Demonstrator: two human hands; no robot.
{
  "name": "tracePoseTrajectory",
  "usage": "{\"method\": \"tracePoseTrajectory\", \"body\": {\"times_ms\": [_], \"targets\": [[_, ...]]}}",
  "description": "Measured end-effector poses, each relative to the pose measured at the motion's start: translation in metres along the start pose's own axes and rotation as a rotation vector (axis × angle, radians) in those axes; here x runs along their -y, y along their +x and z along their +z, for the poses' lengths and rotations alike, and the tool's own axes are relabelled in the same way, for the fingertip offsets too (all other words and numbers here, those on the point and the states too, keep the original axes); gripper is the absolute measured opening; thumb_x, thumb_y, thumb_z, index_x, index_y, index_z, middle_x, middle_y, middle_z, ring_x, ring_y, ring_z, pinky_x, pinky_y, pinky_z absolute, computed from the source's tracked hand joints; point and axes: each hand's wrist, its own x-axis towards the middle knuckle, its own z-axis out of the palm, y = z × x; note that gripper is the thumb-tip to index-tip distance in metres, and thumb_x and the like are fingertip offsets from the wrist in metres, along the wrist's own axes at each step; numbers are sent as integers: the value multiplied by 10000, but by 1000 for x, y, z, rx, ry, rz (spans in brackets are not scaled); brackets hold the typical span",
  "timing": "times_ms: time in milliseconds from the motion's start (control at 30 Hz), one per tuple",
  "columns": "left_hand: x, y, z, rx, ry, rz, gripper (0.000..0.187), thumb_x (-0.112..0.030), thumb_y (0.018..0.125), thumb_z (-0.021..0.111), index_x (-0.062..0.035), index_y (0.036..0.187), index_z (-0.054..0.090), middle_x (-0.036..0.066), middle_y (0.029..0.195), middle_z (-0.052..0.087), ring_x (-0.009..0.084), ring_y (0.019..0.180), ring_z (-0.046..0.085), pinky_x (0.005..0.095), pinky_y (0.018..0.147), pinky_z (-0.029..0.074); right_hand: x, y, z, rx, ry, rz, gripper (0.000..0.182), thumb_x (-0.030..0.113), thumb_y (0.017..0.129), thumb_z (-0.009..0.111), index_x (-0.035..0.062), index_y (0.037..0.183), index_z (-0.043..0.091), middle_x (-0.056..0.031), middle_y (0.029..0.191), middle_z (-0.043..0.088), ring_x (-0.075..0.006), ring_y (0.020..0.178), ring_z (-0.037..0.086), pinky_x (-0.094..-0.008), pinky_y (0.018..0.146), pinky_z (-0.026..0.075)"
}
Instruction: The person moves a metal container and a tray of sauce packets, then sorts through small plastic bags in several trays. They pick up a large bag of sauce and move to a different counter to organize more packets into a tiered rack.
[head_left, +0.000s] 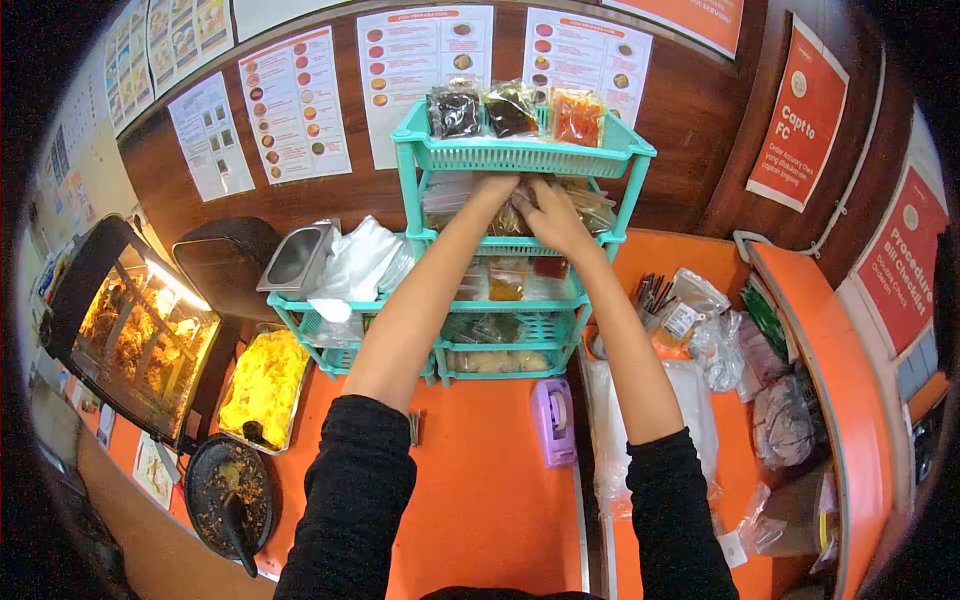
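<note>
At the near edge of the orange counter point(480, 490), two black sleeves point(350, 500) reached up and away from the person's body, forearms bare. Just past them a purple tape dispenser point(553, 420) sat near the counter's right edge, and clear plastic bags point(690, 420) lay spread on the surface to its right. Toward the near left corner stood a round black pan point(225, 480) with a dark spoon in it, and beyond that a metal tray of yellow rice point(265, 385). Left of the tray, a lit warming cabinet point(130, 335) held fried food.

Farther back, at the middle of the counter's far side, rose a teal plastic rack point(520, 155) of several tiers. Both hands were pushed into its second tier from the top. The left hand point(495, 190) had its fingers curled down into a pile of small clear packets point(510, 218), and the right hand point(555, 215) lay right beside it, fingers bent over the same packets. I could not tell whether either hand had truly closed on a packet or merely rested on the pile. On the rack's top tier stood three sauce bags point(512, 110), dark, brown and red. A lower teal shelf to the left carried a steel container point(297, 258) and white bags point(360, 265).

On the wooden wall behind hung printed menu sheets point(295, 100) and, to the right, orange posters point(800, 120).
</note>
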Motion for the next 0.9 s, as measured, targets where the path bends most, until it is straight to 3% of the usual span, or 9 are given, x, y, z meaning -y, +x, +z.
{"method": "tracePoseTrajectory", "body": {"times_ms": [233,333,367,467,533,600,667,733,900], "targets": [[-62,-47,-21,-33,74,0,498,-394,883,456,-23,1209,517,257,1306,457,416,1118,492,468,980,354,27,-36,-6,-301,39,-160,408,99,841,533,-38,1217,454,-259,1213,461,-439,1111,459,-445,930,380],[-92,-64,-36,323,263,-193,460,-339,887,453,23,1162,525,269,1238,489,425,1141,450,471,991,324,45,-82,-9,-528,-49,-221,120,57,847,522,-41,915,531,-198,922,532,-393,860,541,-445,737,443],[-92,-75,-35,324,267,-193,460,-339,887,453,23,1162,525,269,1238,489,425,1141,450,471,991,324,50,-108,-7,-472,-67,-65,80,45,848,516,-29,869,539,-193,901,541,-381,835,545,-442,719,447],[-93,-121,-40,14,106,112,451,-302,916,455,78,1151,514,250,1161,523,400,1073,502,439,957,364,24,-151,14,-364,-144,177,71,42,842,513,-11,832,559,-193,855,561,-371,786,549,-449,690,454],[-113,-161,-67,-124,-136,290,228,-123,890,482,24,1043,566,169,1012,547,348,976,535,401,895,407,-2,-161,32,-298,-207,267,79,50,836,515,-4,841,573,-198,831,572,-373,763,550,-459,679,456],[-113,-207,-83,-167,-302,137,161,-64,882,496,7,1010,563,130,998,544,259,955,541,330,857,415,-22,-140,45,-440,-331,-108,125,53,802,513,-29,858,589,-201,785,598,-391,762,572,-467,680,479],[-93,-258,-88,-239,-223,131,113,-28,872,499,-7,968,555,102,983,543,196,927,537,297,800,424,-52,-115,68,-363,-470,-20,180,74,768,523,-23,888,616,-217,815,628,-405,808,601,-460,727,504],[-69,-315,-92,-167,-133,-20,82,9,868,495,-11,931,543,91,959,542,175,883,533,282,754,427,-58,-84,68,136,-564,370,235,79,746,531,4,940,641,-249,943,628,-403,888,609,-452,798,507],[-18,-456,-138,-206,-94,-442,68,17,876,502,-20,907,549,56,889,558,140,799,537,273,726,431,-68,-74,66,98,-514,364,326,226,754,599,22,1007,622,-247,994,630,-409,944,606,-483,808,500]]}}
